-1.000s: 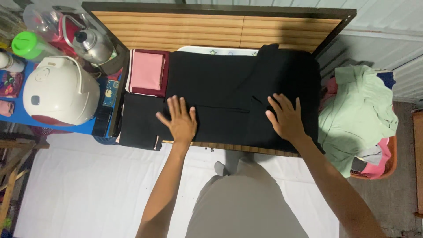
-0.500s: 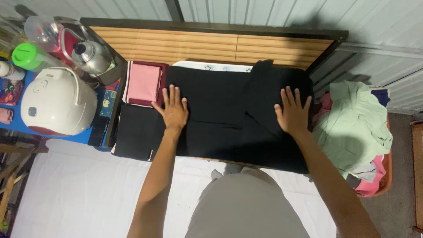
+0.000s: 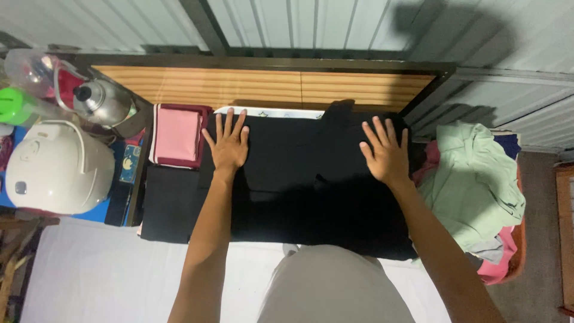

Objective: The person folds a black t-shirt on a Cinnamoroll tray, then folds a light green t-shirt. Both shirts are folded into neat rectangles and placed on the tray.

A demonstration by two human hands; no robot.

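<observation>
Pressing flat, left hand [image 3: 228, 148] and right hand [image 3: 385, 157], fingers spread, gripping nothing, on soft black garment [image 3: 311, 179], slatted wooden table [image 3: 263, 87].

Blue card [image 3: 129, 164]: small upright rectangle on the blue surface, between the white cooker [image 3: 54, 167] and the table edge, just left of the pink folded cloth [image 3: 177, 135]; blue ground with a yellow and white cartoon figure. Cooker panel [image 3: 20, 187]: small grey rectangular window low on the cooker's white lid, near the left edge of the view; too small to tell whether it is lit. Bottle [image 3: 24, 106]: clear plastic with a bright green cap, far left, behind the cooker; any label is unreadable.
</observation>
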